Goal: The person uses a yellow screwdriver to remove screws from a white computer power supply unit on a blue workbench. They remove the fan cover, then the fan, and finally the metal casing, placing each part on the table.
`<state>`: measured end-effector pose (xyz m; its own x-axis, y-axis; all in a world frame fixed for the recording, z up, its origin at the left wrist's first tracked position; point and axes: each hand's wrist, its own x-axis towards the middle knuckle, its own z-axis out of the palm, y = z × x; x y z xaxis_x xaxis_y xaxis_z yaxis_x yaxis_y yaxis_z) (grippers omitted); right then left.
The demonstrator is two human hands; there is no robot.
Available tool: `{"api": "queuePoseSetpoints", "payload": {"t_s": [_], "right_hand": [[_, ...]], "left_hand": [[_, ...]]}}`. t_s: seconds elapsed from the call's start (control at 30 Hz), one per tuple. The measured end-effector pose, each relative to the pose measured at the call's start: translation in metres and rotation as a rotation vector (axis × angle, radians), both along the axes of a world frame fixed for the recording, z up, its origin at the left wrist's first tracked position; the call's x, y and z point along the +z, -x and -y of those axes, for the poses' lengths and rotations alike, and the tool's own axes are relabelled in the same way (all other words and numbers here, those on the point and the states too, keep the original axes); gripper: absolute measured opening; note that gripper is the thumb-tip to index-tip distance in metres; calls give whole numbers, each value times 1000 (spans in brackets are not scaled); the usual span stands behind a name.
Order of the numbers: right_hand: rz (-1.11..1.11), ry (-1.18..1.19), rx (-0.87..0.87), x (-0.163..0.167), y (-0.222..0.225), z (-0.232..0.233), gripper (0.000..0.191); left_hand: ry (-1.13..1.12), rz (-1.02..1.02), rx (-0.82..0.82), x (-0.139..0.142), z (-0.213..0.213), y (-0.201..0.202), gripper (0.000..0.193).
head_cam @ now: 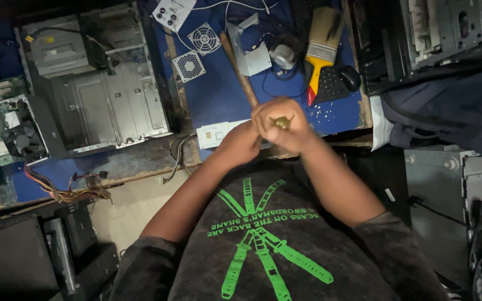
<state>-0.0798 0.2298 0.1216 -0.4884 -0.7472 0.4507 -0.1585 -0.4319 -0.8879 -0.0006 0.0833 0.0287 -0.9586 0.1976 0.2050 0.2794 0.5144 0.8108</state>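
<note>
My two hands meet in front of my chest, at the near edge of a blue-topped table (218, 100). My right hand (283, 122) is closed around a small brass-coloured object (281, 122) that shows between its fingers. My left hand (240, 142) is pressed against the right one from the left, its fingers hidden. Whether it grips anything cannot be told. A long wooden handle (238, 69) lies on the table and runs from the back down behind my right hand. A white flat part (213, 134) lies just left of my hands.
An open grey computer case (104, 95) lies at left, with a green circuit board (1, 128) and loose coloured wires (68, 192) beside it. Two white fan grilles (196, 50), a yellow-handled paintbrush (322, 44), a black mouse (351, 77) and small screws (322, 113) lie on the table. Metal chassis parts (447, 28) are at right.
</note>
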Motion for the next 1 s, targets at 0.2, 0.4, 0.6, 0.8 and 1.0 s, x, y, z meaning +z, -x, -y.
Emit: {"api": "queuePoseSetpoints", "payload": {"t_s": [0.2,0.4,0.6,0.8,1.0], "right_hand": [[42,-92,-429,12,-24,11,32],[-208,-46,-609,4,-50,20,40],[83,-86,-4,4,10,0,59],[42,-41,-499,20,-44,18,50],[-45,-38,-454,3,-39,20,43]], "left_hand": [[-8,-28,186,9,6,3,20],[-32,-78,119,17,8,2,26],[17,-80,16,4,9,1,23],[30,-73,204,12,11,3,20],[-5,-98,154,14,8,0,38]]}}
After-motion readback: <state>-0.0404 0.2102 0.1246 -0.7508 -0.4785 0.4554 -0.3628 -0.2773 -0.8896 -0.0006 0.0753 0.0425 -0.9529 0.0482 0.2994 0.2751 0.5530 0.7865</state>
